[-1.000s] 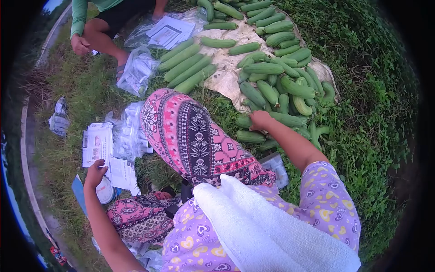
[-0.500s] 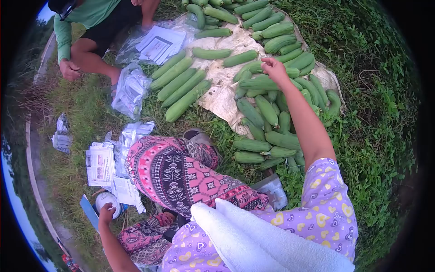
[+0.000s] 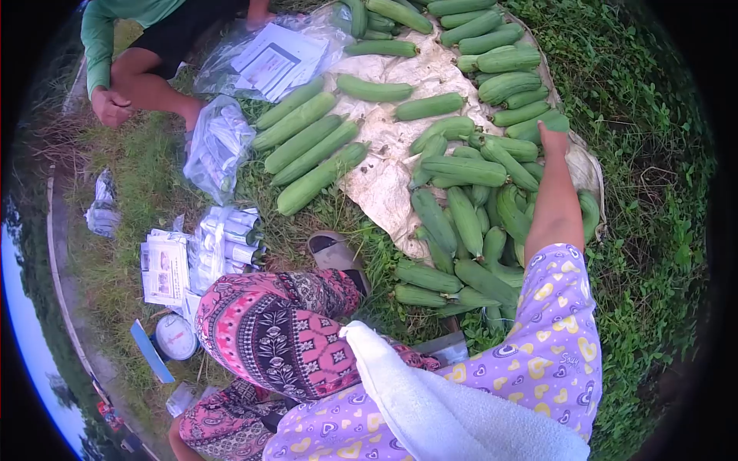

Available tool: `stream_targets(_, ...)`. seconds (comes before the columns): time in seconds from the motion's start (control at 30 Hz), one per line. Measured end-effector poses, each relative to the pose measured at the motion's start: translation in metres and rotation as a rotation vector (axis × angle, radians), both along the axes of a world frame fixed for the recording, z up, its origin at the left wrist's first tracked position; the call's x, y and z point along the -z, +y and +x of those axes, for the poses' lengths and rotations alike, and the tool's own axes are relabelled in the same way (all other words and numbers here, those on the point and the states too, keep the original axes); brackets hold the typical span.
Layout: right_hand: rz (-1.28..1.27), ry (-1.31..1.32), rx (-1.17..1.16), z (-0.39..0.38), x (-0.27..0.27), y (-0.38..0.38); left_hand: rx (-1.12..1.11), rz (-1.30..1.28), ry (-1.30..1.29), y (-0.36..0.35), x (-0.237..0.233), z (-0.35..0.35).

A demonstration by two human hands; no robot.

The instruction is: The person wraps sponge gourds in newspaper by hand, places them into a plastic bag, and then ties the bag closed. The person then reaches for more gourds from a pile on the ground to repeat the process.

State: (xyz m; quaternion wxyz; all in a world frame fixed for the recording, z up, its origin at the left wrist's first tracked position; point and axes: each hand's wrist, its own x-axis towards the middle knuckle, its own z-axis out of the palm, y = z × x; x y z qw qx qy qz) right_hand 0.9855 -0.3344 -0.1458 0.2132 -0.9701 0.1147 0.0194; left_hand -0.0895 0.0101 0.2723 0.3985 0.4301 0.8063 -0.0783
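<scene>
My right hand [image 3: 552, 140] is stretched far out over a heap of long green gourds [image 3: 461, 207] lying on a pale sheet [image 3: 384, 177]. It rests on a gourd [image 3: 530, 127] at the heap's right edge; my fingers are hidden behind the hand, so the grip is unclear. The purple heart-print sleeve [image 3: 553, 338] covers that arm's upper part. My left hand is out of sight. My knee in pink patterned trousers [image 3: 269, 330] is bent in front of me, and a white towel [image 3: 438, 407] hangs over my shoulder.
A row of longer gourds [image 3: 311, 154] lies left of the sheet. Clear plastic bags [image 3: 219, 142], printed sheets [image 3: 164, 269], a round scale [image 3: 175, 336] and a sandal [image 3: 330, 250] sit on the grass. Another person in a green sleeve [image 3: 96, 42] crouches at the far left.
My right hand has moved from the near gourds up across the heap and then right to its edge. My left hand drew back from the papers and scale and left the view.
</scene>
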Motion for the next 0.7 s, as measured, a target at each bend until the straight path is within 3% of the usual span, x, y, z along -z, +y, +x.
stream_targets(0.07, -0.111, 0.029, -0.024, -0.005, 0.008, 0.011, -0.082, -0.029, -0.013, -0.015, -0.004, -0.005)
stream_targets(0.13, -0.195, 0.116, 0.068, -0.036, -0.03, 0.035, -0.134, -0.045, -0.019, -0.02, -0.006, -0.005)
stream_targets(0.27, -0.186, 0.117, 0.083, -0.013, -0.007, 0.022, -0.173, -0.056, -0.052, -0.014, -0.004, -0.004)
stream_targets(0.33, -0.057, 0.082, 0.164, -0.007, 0.006, 0.018, -0.193, -0.054, -0.076, -0.012, -0.003, -0.009)
stream_targets(0.43, 0.9, -0.173, 0.375, -0.03, 0.003, 0.014, -0.203, -0.059, -0.104, -0.005, 0.001, -0.014)
stream_targets(0.57, 0.936, -0.428, 0.384, -0.026, -0.009, -0.005, -0.202, -0.07, -0.157, 0.015, 0.014, -0.017)
stream_targets(0.7, 1.295, -0.463, 0.181, -0.048, -0.088, 0.008, -0.194, -0.063, -0.235, 0.033, 0.029, -0.025)
